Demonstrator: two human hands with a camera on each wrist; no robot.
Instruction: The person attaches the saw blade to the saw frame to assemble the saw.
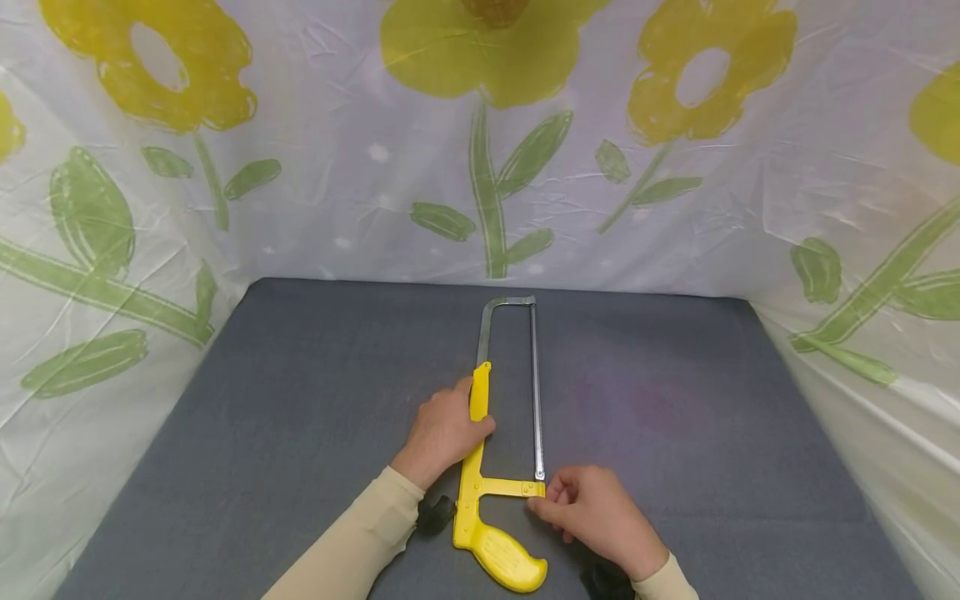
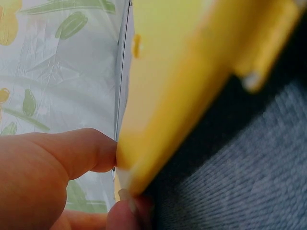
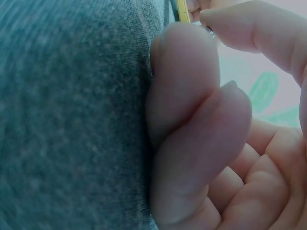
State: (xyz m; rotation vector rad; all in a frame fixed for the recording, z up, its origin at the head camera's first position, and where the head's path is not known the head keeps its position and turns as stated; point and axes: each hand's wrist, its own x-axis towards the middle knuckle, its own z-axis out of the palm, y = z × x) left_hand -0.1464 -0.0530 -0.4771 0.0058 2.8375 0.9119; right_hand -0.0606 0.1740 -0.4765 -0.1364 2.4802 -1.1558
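Observation:
A hacksaw (image 1: pixel 471 475) with a yellow frame and yellow handle (image 1: pixel 506 557) lies on the dark grey table, its handle toward me. Its silver front bow (image 1: pixel 485 329) points to the far edge, and the blade side (image 1: pixel 536 392) runs along the right. My left hand (image 1: pixel 444 425) grips the yellow frame tube, thumb over the top; the left wrist view shows the yellow frame (image 2: pixel 168 96) between thumb and fingertips. At the blade's near end, my right hand (image 1: pixel 600 512) pinches the corner of the yellow crosspiece with thumb and curled fingers. A small metal bit shows by the thumb tip (image 3: pixel 208 19).
The dark grey cloth-covered table (image 1: pixel 337 350) spreads out around the saw. A white sheet (image 1: pixel 322 167) printed with yellow flowers hangs behind it and along both sides. Dark wrist-worn gear (image 1: pixel 435 515) sits under each forearm.

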